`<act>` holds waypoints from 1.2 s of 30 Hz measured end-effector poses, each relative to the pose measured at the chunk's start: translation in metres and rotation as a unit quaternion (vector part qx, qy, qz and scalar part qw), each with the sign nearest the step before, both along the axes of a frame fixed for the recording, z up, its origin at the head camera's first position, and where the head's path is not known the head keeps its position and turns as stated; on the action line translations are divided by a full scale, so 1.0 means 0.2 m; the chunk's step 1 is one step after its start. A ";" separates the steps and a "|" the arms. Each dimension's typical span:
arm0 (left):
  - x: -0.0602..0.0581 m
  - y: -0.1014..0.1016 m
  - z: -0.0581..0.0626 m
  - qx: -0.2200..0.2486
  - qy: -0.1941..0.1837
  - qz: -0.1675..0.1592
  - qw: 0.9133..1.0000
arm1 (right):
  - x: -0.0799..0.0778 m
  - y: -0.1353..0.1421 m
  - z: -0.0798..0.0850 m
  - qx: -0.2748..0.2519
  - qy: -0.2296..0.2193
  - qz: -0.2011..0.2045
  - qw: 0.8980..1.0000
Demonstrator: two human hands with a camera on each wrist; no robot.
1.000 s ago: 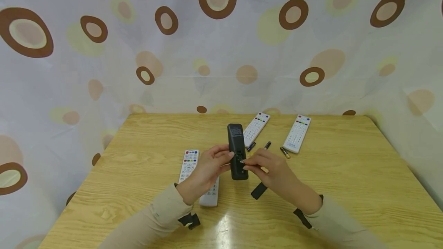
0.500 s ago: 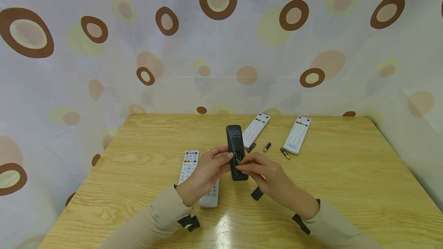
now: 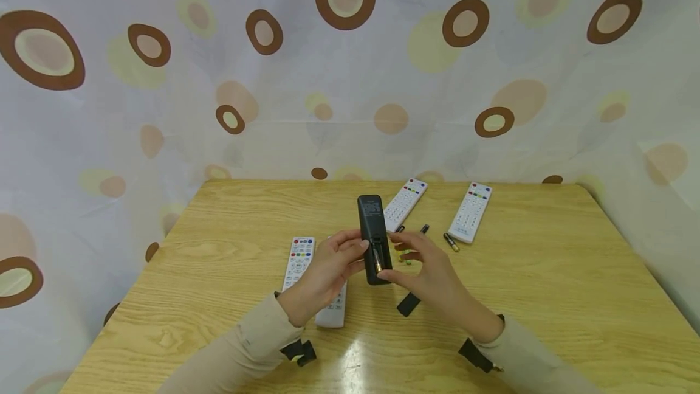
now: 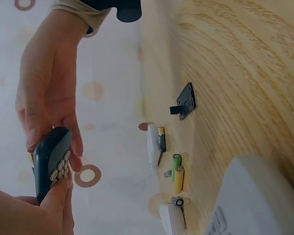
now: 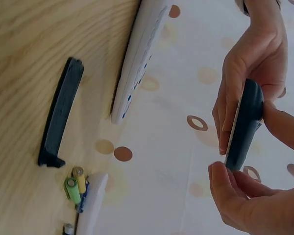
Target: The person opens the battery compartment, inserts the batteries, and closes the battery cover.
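My left hand (image 3: 328,266) grips a black remote control (image 3: 372,214) above the table, its back turned up and its battery compartment uncovered. One battery (image 3: 377,260) with a gold end lies in that compartment. The thumb of my right hand (image 3: 432,269) rests at the battery's gold end, while its fingers reach round the remote's right edge. Pale buttons on the remote's front show in the left wrist view, under the left fingers. Below the right hand, the black battery cover (image 3: 408,304) lies on the table; it also shows in the right wrist view.
Two white remotes (image 3: 404,204) (image 3: 470,211) lie at the back. Two more white remotes (image 3: 298,257) (image 3: 330,314) are partly under my left arm. Loose batteries include a black-and-gold one (image 3: 451,242), a green one (image 4: 176,164) and a yellow one (image 4: 179,179).
The right fingers pinched the battery over the compartment before; now they have spread to the remote's right edge, leaving the battery visible inside. The left hand and remote have hardly moved.
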State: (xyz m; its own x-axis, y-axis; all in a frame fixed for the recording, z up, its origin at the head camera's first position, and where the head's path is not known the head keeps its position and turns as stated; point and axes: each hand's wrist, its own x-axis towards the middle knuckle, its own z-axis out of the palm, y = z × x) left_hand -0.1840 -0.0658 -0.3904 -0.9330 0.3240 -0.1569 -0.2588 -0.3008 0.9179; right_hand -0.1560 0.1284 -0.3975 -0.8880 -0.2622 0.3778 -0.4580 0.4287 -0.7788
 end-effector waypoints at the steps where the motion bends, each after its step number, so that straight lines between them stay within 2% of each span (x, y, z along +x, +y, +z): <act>1: 0.00 0.00 0.00 -0.001 -0.001 0.000 1.000 | 0.00 0.01 0.00 -0.019 -0.049 0.004 0.999; 4: 0.00 0.01 0.00 -0.001 -0.008 -0.001 1.000 | -0.01 0.02 0.01 -0.078 -0.157 0.024 0.984; 7: 0.00 0.01 0.00 0.002 -0.010 0.001 1.000 | -0.01 0.03 0.01 -0.121 -0.215 0.031 0.969; 10: 0.01 0.02 0.00 0.004 -0.006 0.006 1.000 | -0.02 0.03 0.02 -0.144 -0.240 0.030 0.960; 16: 0.02 0.05 0.00 -0.009 0.001 0.010 1.000 | -0.04 0.02 0.02 -0.180 -0.287 -0.009 0.941; 19: 0.02 0.05 -0.01 -0.014 0.002 0.008 1.000 | -0.05 0.02 0.01 -0.187 -0.291 -0.018 0.938; 25: 0.02 0.05 -0.02 -0.014 0.000 0.001 1.000 | -0.04 0.02 -0.01 -0.178 -0.268 -0.010 0.947; 29: 0.01 0.05 -0.03 -0.021 -0.004 -0.009 1.000 | -0.04 0.04 -0.03 -0.134 -0.242 -0.005 0.961; 33: -0.01 0.04 -0.04 -0.032 -0.020 -0.003 0.999 | -0.06 0.09 -0.04 -0.043 -0.189 0.009 0.981; 35: -0.02 0.04 -0.04 -0.032 -0.027 0.004 0.999 | -0.08 0.13 -0.03 0.038 -0.134 0.007 0.990; 36: -0.02 0.03 -0.04 -0.030 -0.033 0.006 0.999 | -0.09 0.15 -0.03 0.083 -0.099 -0.002 0.992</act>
